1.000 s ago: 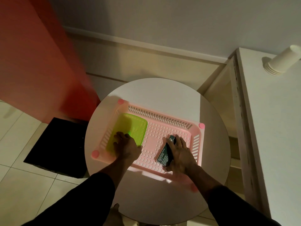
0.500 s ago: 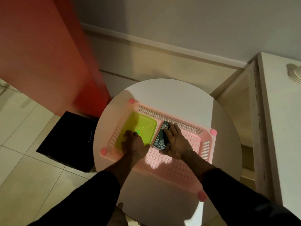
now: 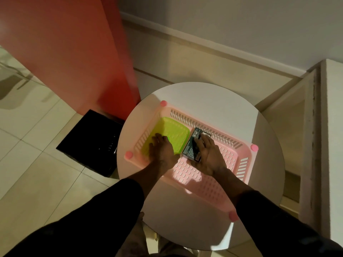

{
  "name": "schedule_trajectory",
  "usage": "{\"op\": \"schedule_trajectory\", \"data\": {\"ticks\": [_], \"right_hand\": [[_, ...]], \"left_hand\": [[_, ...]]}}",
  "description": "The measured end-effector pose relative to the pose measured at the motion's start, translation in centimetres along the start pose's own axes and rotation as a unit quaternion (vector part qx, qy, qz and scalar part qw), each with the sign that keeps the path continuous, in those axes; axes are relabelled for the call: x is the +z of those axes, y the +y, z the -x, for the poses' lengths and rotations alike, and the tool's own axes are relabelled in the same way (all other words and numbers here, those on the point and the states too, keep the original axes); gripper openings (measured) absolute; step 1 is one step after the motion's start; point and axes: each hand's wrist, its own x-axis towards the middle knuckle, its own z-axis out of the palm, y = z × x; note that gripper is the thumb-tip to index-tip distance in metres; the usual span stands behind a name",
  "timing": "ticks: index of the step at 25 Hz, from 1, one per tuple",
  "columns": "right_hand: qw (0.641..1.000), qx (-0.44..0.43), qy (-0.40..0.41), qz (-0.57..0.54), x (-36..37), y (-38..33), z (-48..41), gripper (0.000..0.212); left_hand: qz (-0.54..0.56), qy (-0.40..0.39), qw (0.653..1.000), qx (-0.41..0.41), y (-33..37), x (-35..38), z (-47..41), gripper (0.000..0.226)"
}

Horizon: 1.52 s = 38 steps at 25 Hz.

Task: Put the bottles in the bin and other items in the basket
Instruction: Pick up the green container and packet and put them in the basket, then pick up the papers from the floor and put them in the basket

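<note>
A pink slotted basket (image 3: pixel 239 151) stands on a round white table (image 3: pixel 207 97). Inside it, at the left end, lies a lime-green plastic tray (image 3: pixel 176 132). My left hand (image 3: pixel 161 151) rests flat on that tray's near part, fingers spread. Right beside the tray lies a dark box with small print (image 3: pixel 191 147). My right hand (image 3: pixel 209 154) lies on the box's right side with straight fingers along its top and the thumb at its near end. A black bin (image 3: pixel 92 143) sits on the floor left of the table. No bottles are visible.
A red panel (image 3: pixel 70 52) rises behind the bin at the left. A white counter (image 3: pixel 334 127) with a shelf recess stands at the right, close to the table. Tiled floor spreads to the left.
My right hand has carried the dark box leftward from the basket's right part until it lies beside the green tray. My left hand has stayed on the tray. The camera view has shifted.
</note>
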Motion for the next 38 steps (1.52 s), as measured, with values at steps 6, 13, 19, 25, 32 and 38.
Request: {"op": "schedule_trajectory", "data": {"ticks": [6, 13, 19, 25, 32, 38], "right_hand": [[0.995, -0.026, 0.072, -0.059, 0.0, -3.1, 0.8, 0.093], [0.992, -0.072, 0.078, -0.062, -1.0, -10.4, 2.4, 0.099], [0.982, -0.155, 0.099, -0.032, -0.1, -18.4, 4.0, 0.096], [0.976, -0.208, 0.067, 0.005, 3.8, -29.5, 9.3, 0.102], [0.958, -0.262, -0.060, 0.097, 13.2, -41.2, 17.8, 0.107], [0.938, -0.298, -0.140, 0.103, 18.8, -46.8, 20.3, 0.120]], "left_hand": [[-0.006, 0.110, 0.989, 0.101, -3.2, -1.5, 4.0, 0.102], [0.000, 0.200, 0.975, 0.101, -11.8, -3.0, 10.6, 0.111], [0.041, 0.219, 0.975, -0.009, -22.4, -1.9, 17.5, 0.120], [0.019, 0.187, 0.981, -0.052, -34.3, 3.6, 27.5, 0.117], [-0.001, 0.094, 0.986, -0.136, -46.5, 13.3, 42.2, 0.121], [0.033, 0.054, 0.980, -0.188, -50.3, 16.4, 47.6, 0.128]]}}
